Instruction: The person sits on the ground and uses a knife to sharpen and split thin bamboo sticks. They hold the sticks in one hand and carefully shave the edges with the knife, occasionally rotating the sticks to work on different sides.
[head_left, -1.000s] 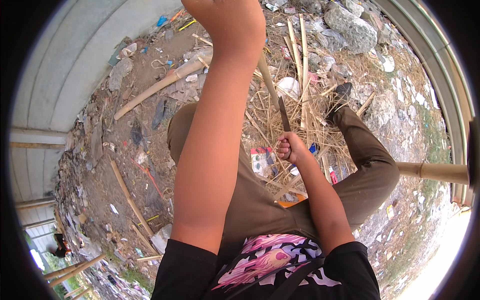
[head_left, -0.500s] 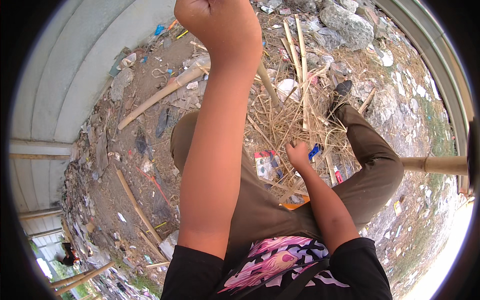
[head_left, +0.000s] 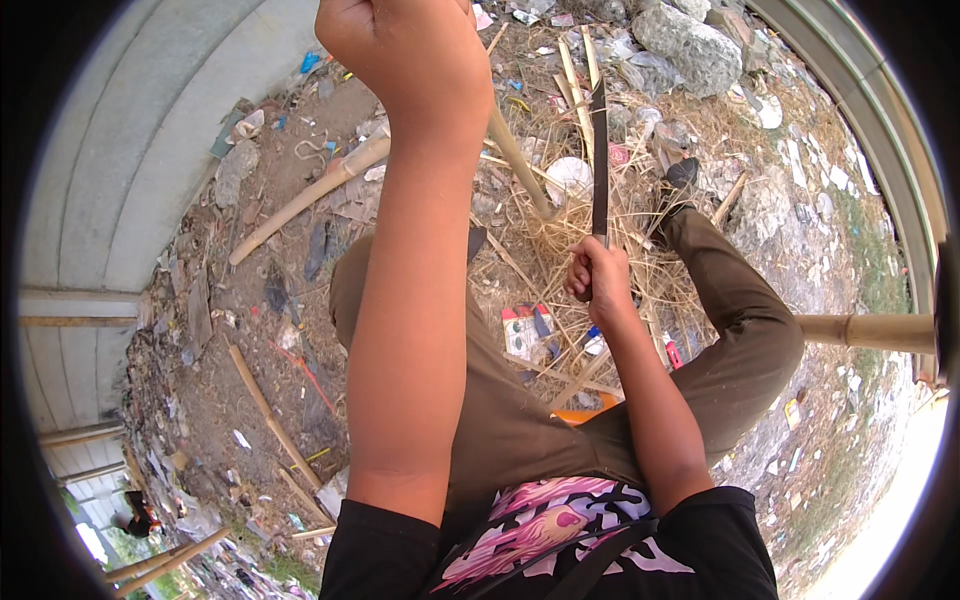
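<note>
My right hand (head_left: 600,280) is closed round the handle of a machete. The long, dark, narrow blade of the machete (head_left: 599,170) points away from me above straw-like shavings (head_left: 570,225). My left hand (head_left: 400,35) is raised close to the head camera, fingers curled, and the upper edge cuts part of it off. A bamboo pole (head_left: 520,165) stands with its foot in the shavings and runs up behind my left wrist to that hand; the grip itself is mostly hidden. Split bamboo strips (head_left: 575,95) lie beyond the blade.
Another bamboo pole (head_left: 305,200) lies on the littered ground to the left, with a thinner stick (head_left: 270,410) nearer. A large rock (head_left: 687,48) sits at the far right. A grey wall (head_left: 130,140) rises at the left; a horizontal bamboo pole (head_left: 870,332) is beside my right knee.
My right hand has risen and turned, and the machete blade now shows pointing away from me. My left hand and the upright bamboo pole have shifted a little left in view.
</note>
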